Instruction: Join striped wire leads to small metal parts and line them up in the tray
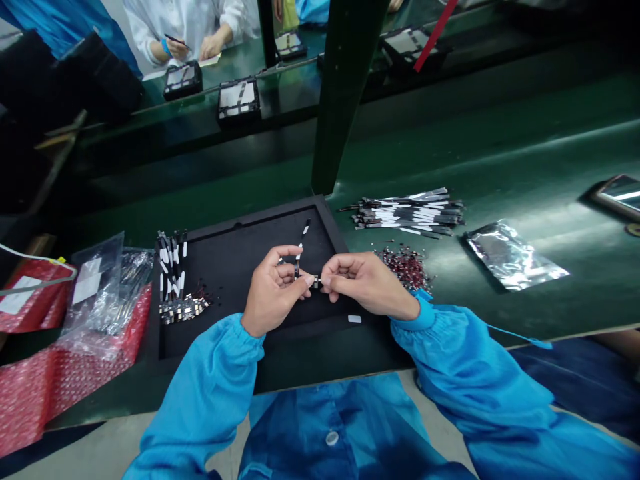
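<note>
My left hand [273, 293] pinches a thin black-and-white flex cable [303, 240] between thumb and fingers, and one end of it sticks up past the fingertips. At the cable's small metallic end, my right hand [365, 283] has its thumb and forefinger pressed together. Whatever those right fingertips hold is too small to make out. Both hands are over the black tray [225, 257]. Inside the tray, on its left, lie several similar flex cables [173, 267] with their metallic ends lined up. Right of my right hand is a heap of tiny dark red and silver parts [407, 267].
A stack of flex cables [410, 212] lies behind the heap. A silver bag [513, 255] rests to the right. Red bubble wrap [75, 380] and clear bags [107, 293] are on the left. A green post [345, 93] rises behind the tray. Across the bench, a person's hands [213, 47] work.
</note>
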Motion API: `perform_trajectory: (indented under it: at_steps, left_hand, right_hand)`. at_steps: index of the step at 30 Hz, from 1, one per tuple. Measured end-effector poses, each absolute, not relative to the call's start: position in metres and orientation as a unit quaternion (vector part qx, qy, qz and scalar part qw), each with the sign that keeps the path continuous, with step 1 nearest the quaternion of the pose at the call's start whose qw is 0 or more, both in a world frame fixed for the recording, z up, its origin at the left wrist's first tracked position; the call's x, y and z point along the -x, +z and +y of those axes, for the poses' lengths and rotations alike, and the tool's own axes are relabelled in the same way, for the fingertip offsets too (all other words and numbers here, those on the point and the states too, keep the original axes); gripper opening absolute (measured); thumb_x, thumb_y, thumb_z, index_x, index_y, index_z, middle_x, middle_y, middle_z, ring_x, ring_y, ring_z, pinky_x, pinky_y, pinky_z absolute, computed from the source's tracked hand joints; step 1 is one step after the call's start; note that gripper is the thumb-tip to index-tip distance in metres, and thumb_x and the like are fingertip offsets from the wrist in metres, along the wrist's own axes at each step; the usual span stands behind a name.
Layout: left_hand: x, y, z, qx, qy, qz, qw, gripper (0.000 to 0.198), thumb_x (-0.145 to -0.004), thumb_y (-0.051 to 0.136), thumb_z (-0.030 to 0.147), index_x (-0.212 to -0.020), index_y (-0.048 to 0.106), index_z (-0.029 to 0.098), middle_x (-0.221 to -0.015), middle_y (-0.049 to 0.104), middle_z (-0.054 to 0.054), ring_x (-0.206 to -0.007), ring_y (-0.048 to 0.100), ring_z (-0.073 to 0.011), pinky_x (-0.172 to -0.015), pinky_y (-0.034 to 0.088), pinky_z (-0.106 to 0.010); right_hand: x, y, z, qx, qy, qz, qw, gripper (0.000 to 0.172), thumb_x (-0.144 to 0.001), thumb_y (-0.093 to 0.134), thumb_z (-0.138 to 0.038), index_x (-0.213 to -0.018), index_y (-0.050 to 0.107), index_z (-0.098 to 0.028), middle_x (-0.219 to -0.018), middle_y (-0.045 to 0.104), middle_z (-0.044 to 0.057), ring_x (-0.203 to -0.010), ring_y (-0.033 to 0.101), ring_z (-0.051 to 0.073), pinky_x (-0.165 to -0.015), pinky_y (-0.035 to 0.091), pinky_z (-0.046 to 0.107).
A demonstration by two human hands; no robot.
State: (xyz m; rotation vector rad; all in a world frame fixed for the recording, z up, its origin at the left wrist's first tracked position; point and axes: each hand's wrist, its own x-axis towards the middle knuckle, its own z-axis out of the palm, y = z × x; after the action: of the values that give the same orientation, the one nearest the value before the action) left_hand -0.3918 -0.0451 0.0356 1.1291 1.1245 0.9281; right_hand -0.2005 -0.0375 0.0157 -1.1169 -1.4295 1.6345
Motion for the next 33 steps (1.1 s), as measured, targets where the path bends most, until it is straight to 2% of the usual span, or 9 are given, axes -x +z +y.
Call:
perform_trajectory:
  at_steps: [8,21,27,33]
  left_hand:
    - [0.3913,0.0335,-0.0456,-0.497,0.396,0.484,0.602,0.049,-0.076,0.077,0.024,-0.117,0.051,0.015,-0.071,0.069,0.000,-0.057,0.064,-0.0113,-0.057,0.053,-0.023]
    - [0.3889,0.0319,-0.0470,-0.500,0.406,0.483,0.593,0.048,-0.076,0.078,0.025,-0.115,0.052,0.017,-0.070,0.070,0.000,-0.056,0.065,-0.0120,-0.056,0.052,-0.023]
    - [0.3931,0.0365,-0.0454,-0.483,0.388,0.480,0.621,0.049,-0.075,0.078,0.024,-0.115,0.051,0.015,-0.067,0.067,0.002,-0.054,0.062,-0.0112,-0.054,0.051,-0.022]
    - [0.3938,0.0378,-0.0450,-0.480,0.387,0.477,0.626,0.052,-0.075,0.078,0.026,-0.117,0.050,0.015,-0.067,0.066,0.001,-0.054,0.062,-0.0112,-0.055,0.050,-0.023]
  right_hand:
    - [0.2002,0.0193,-0.0376,0.427,0.638,-0.546,0.334,0.006,-0.072,0.061,-0.021,-0.072,0.065,-0.016,-0.064,0.065,0.000,-0.054,0.061,0.011,-0.054,0.046,0.021]
    - [0.2011,0.0205,-0.0376,0.428,0.636,-0.550,0.331,0.007,-0.075,0.064,-0.024,-0.073,0.065,-0.017,-0.064,0.064,-0.001,-0.054,0.060,0.011,-0.054,0.045,0.021]
    - [0.1985,0.0208,-0.0383,0.413,0.633,-0.564,0.332,0.026,-0.084,0.072,-0.040,-0.078,0.067,-0.016,-0.069,0.067,0.002,-0.060,0.061,0.013,-0.058,0.047,0.024]
    - [0.1973,0.0176,-0.0364,0.398,0.655,-0.545,0.339,0.034,-0.080,0.079,-0.048,-0.082,0.071,-0.015,-0.075,0.070,0.004,-0.065,0.065,0.015,-0.063,0.051,0.027]
